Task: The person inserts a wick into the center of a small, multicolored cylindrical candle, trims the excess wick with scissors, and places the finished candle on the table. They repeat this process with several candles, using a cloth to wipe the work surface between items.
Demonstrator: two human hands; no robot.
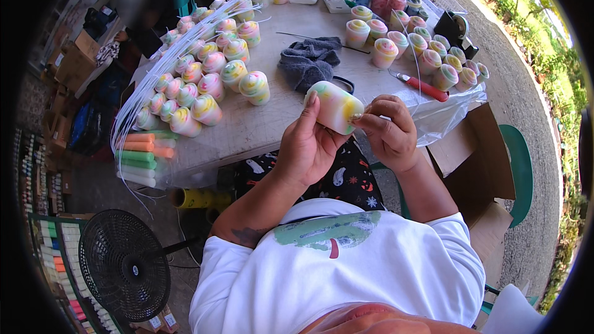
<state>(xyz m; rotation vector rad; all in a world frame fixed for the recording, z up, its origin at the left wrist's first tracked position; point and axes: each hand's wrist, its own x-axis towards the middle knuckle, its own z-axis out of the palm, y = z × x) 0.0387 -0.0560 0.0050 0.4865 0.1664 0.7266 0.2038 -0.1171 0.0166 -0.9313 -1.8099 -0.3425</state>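
My left hand is wrapped round a pastel candle with yellow, pink and green swirls, tilted on its side above the table's near edge. At the candle's right end, the thumb and fingertips of my right hand are pinched together. A tiny shiny bit shows between them, too small to make out. Just beyond the held candle lies a crumpled dark grey cloth. Many similar swirl-topped candles stand in a group on the left of the table, and another group of candles stands on the right.
Long white wicks lie over the left group, beside orange, green and white wax sticks. A red-handled tool rests near the table's right edge. An open cardboard box is to my right; a black fan stands lower left.
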